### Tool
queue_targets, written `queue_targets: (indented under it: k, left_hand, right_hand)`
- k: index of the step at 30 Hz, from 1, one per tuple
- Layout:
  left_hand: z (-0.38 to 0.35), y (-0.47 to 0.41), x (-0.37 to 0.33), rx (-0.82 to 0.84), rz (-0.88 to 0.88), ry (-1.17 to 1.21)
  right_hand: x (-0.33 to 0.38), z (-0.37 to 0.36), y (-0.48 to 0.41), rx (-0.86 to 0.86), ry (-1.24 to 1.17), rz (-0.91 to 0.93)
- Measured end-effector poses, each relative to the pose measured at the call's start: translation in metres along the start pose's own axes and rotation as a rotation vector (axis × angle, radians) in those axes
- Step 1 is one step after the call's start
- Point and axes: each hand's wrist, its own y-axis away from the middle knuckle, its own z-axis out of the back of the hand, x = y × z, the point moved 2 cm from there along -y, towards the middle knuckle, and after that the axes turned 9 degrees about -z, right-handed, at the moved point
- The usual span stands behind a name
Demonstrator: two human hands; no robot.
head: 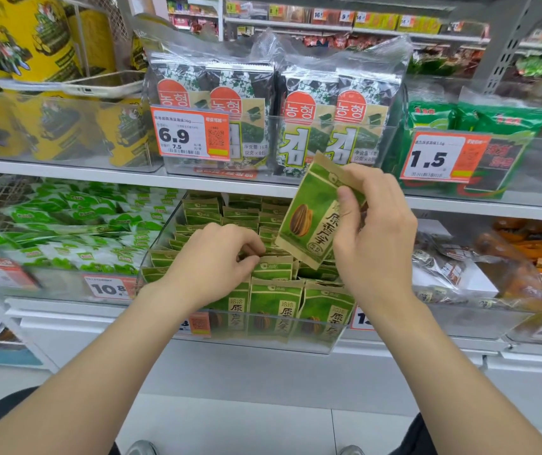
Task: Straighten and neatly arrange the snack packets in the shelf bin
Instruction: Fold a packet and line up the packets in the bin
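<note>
The clear plastic shelf bin (335,339) holds green and kraft-paper seed packets (276,307). Its front row stands upright, faces forward. Behind that row, the left hand (217,257) curls down into the packet tops, apparently parting them; whether it pinches one cannot be told. The right hand (374,231) grasps one matching lifted packet (309,218) between thumb and fingers, tilted, above the bin's middle. Open the gap first, square the packet upright, then lower it straight in. The rear rows (230,211) lean unevenly; align them next.
</note>
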Motion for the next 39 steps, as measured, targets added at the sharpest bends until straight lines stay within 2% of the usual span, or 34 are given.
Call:
queue_targets:
  k: [5, 11, 14, 16, 18, 20, 22, 25, 28, 30, 35, 39]
  left_hand:
    - [-0.005, -0.012, -0.010, -0.035, 0.009, -0.012]
    - [-0.008, -0.017, -0.022, -0.075, 0.012, 0.012]
    - [-0.001, -0.010, -0.029, -0.211, -0.009, -0.012]
    - [0.006, -0.005, -0.039, -0.398, -0.096, 0.104]
    - [0.013, -0.001, -0.053, -0.500, -0.213, 0.259]
    - [0.015, -0.001, -0.063, -0.475, -0.270, 0.401]
    - [0.011, -0.001, -0.067, -0.405, -0.269, 0.546]
    - [0.011, -0.004, -0.063, -0.395, -0.209, 0.768]
    - [0.017, -0.007, -0.057, -0.440, -0.067, 1.054]
    - [0.020, -0.008, -0.053, -0.445, -0.002, 1.166]
    - [0.018, -0.009, -0.056, -0.496, 0.044, 1.224]
    - [0.016, -0.011, -0.058, -0.527, 0.122, 1.448]
  right_hand:
    - [-0.006, -0.003, 0.000, -0.035, 0.073, -0.015]
    - [-0.004, 0.000, -0.003, -0.092, 0.043, 0.022]
    - [0.001, 0.006, -0.004, -0.154, -0.004, 0.057]
    - [0.008, 0.009, -0.003, -0.204, -0.039, 0.088]
    - [0.016, 0.010, -0.001, -0.215, -0.094, 0.090]
    - [0.023, 0.007, 0.003, -0.195, -0.202, 0.013]
    - [0.030, 0.001, 0.006, -0.140, -0.400, -0.144]
    - [0.036, -0.012, 0.009, 0.027, -0.656, -0.278]
    - [0.037, -0.021, 0.010, 0.166, -0.680, -0.283]
    - [0.034, -0.025, 0.011, 0.157, -0.688, -0.309]
    - [0.038, -0.032, 0.011, 0.210, -0.808, -0.411]
    - [0.039, -0.032, 0.011, 0.259, -0.770, -0.374]
